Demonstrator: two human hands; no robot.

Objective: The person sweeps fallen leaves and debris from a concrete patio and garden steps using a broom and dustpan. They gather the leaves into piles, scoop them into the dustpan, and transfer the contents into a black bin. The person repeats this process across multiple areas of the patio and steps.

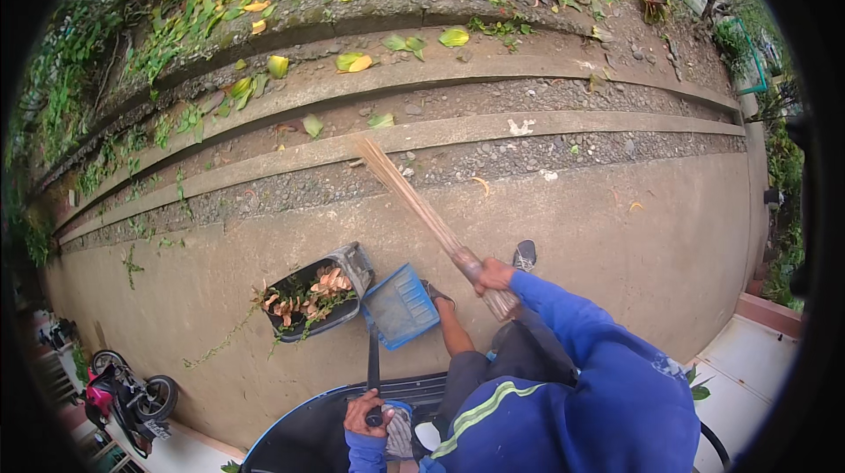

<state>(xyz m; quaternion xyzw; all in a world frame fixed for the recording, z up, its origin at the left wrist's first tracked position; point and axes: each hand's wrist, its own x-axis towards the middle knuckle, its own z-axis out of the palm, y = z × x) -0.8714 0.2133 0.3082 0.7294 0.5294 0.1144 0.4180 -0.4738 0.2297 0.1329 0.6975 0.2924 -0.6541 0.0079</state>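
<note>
My right hand (494,276) grips a stick broom (422,209) around its bound handle. The broom slants up and to the left, its bristle tips over the nearer concrete strip. My left hand (368,412) is closed around the black handle (373,357) of a blue plastic dustpan (399,314). Against the dustpan's left side, touching or nearly so, is a dark plastic bin (362,267) holding dry brown leaves (330,283) and green vines. One vine trails over its side onto the pavement. Beside my left hand is a grey, striped cloth item (398,437).
A large black container (297,433) with a blue rim stands close below my left hand. Concrete strips (455,126) and gravel run across ahead, with yellow-green fallen leaves (350,62) beyond. A parked motorcycle (125,394) is at lower left. My shoes (525,254) rest on the concrete pavement (634,242).
</note>
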